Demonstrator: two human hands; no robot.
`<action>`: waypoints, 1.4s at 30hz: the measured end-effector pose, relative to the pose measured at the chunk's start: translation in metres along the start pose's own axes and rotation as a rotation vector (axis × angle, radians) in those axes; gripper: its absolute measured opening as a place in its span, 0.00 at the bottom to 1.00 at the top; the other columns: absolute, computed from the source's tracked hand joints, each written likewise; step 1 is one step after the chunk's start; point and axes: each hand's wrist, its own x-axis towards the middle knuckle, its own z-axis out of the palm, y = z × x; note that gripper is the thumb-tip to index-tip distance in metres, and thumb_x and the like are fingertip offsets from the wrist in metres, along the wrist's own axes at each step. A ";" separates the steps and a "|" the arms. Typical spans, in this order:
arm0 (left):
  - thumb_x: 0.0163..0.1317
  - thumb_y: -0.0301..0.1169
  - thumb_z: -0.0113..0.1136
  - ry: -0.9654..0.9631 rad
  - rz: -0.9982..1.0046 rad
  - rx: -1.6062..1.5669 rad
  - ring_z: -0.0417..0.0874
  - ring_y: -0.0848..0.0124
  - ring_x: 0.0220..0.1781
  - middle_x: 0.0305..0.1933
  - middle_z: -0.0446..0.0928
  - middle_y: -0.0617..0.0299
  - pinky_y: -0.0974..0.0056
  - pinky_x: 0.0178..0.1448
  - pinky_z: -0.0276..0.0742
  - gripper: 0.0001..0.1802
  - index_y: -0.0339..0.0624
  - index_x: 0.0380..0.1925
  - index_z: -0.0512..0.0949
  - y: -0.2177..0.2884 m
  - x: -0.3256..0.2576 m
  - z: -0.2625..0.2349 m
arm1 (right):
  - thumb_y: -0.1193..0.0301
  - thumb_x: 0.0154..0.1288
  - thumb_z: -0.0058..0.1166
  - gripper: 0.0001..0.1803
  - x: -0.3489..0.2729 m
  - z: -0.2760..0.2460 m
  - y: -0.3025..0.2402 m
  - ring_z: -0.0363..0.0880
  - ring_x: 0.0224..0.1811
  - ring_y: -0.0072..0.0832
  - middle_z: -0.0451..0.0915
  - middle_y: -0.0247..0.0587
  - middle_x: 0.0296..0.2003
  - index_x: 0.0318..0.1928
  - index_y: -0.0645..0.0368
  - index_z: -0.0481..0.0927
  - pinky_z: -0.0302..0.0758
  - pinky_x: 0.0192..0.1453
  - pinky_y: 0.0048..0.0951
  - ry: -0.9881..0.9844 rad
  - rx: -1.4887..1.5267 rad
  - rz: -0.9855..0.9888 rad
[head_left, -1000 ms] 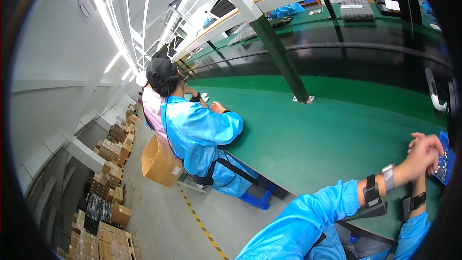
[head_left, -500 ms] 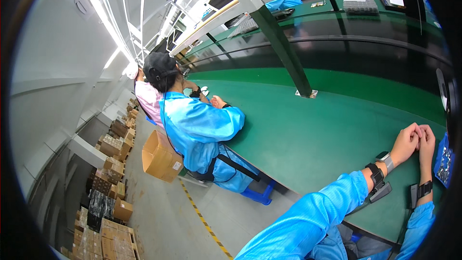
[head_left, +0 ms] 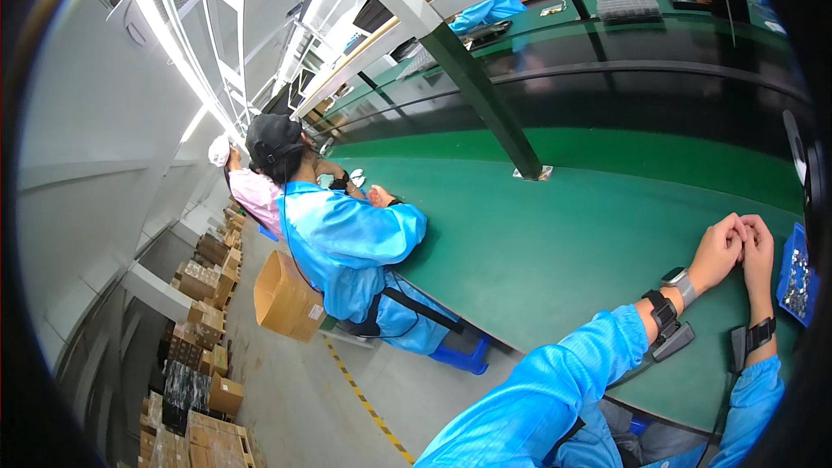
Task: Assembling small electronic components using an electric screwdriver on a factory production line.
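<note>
Left hand [head_left: 716,253] meets right hand [head_left: 757,244] beside a blue tray [head_left: 787,267]

And here's the long green surface [head_left: 520,251], sweeping right across the view, a dark green post [head_left: 490,108] at its far side. On the left sits a co-worker [head_left: 347,230] in a blue smock and black cap, on a blue stool [head_left: 459,355], an open cardboard box [head_left: 286,299] just behind. Over to the right edge: there's the blue tray, on the surface, near the right hand but apart from it. Both hands are over the surface, turned toward each other, a watch [head_left: 679,284] on the left wrist, a black band [head_left: 761,334] on the right. The fingers [head_left: 732,227]? Curled, tips pressed together, left against right; whether they pinch anything, I cannot tell. Smallest of all, shiny little parts [head_left: 796,288] lie heaped in that tray.
</note>
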 end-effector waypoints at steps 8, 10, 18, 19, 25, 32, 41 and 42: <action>0.68 0.19 0.45 0.005 -0.014 0.002 0.75 0.76 0.21 0.21 0.74 0.61 0.69 0.25 0.68 0.06 0.37 0.31 0.68 0.006 -0.002 0.006 | 0.77 0.71 0.44 0.08 -0.002 -0.007 -0.003 0.64 0.19 0.10 0.74 0.27 0.23 0.40 0.61 0.78 0.56 0.21 0.17 -0.001 -0.057 0.012; 0.68 0.19 0.45 0.018 -0.016 0.015 0.75 0.75 0.21 0.21 0.74 0.61 0.68 0.25 0.69 0.06 0.37 0.31 0.68 0.007 -0.002 0.003 | 0.77 0.71 0.44 0.08 0.000 -0.004 0.000 0.64 0.19 0.10 0.74 0.27 0.22 0.40 0.61 0.78 0.57 0.20 0.17 -0.010 -0.067 0.024; 0.67 0.19 0.46 0.017 -0.006 0.052 0.75 0.77 0.22 0.21 0.74 0.61 0.68 0.25 0.69 0.05 0.37 0.31 0.69 0.007 -0.002 0.000 | 0.77 0.71 0.44 0.07 0.000 -0.001 -0.006 0.66 0.19 0.11 0.75 0.28 0.23 0.39 0.61 0.78 0.59 0.21 0.17 -0.019 -0.068 0.035; 0.68 0.19 0.46 0.004 -0.008 0.061 0.74 0.78 0.22 0.22 0.74 0.63 0.69 0.25 0.68 0.05 0.37 0.32 0.69 0.007 -0.002 0.000 | 0.77 0.71 0.44 0.07 0.000 -0.002 -0.006 0.66 0.19 0.11 0.75 0.28 0.23 0.39 0.61 0.78 0.59 0.21 0.17 -0.030 -0.082 0.039; 0.68 0.19 0.46 -0.014 -0.033 0.050 0.74 0.78 0.23 0.22 0.75 0.63 0.70 0.25 0.69 0.05 0.37 0.32 0.69 0.007 -0.002 0.002 | 0.77 0.71 0.44 0.08 -0.001 -0.003 -0.007 0.66 0.19 0.11 0.75 0.28 0.23 0.38 0.61 0.78 0.59 0.21 0.17 -0.012 -0.078 0.030; 0.68 0.19 0.46 0.000 -0.015 0.066 0.74 0.78 0.22 0.22 0.75 0.63 0.70 0.25 0.68 0.05 0.37 0.32 0.69 0.006 -0.005 -0.004 | 0.77 0.71 0.44 0.08 -0.003 0.004 -0.009 0.66 0.20 0.11 0.75 0.28 0.23 0.38 0.62 0.78 0.59 0.21 0.17 -0.049 -0.072 0.043; 0.68 0.20 0.45 -0.028 -0.104 -0.043 0.73 0.80 0.22 0.22 0.73 0.65 0.73 0.24 0.68 0.05 0.39 0.33 0.70 -0.003 0.004 0.000 | 0.78 0.71 0.44 0.08 0.006 -0.010 0.012 0.65 0.21 0.10 0.76 0.28 0.25 0.40 0.62 0.78 0.57 0.22 0.17 -0.093 -0.037 0.037; 0.68 0.20 0.45 -0.026 -0.095 -0.049 0.73 0.80 0.22 0.22 0.73 0.65 0.73 0.24 0.68 0.05 0.39 0.33 0.70 -0.007 0.007 0.004 | 0.78 0.71 0.44 0.08 0.005 -0.014 0.009 0.65 0.21 0.10 0.76 0.28 0.25 0.40 0.62 0.78 0.57 0.22 0.17 -0.095 -0.045 0.030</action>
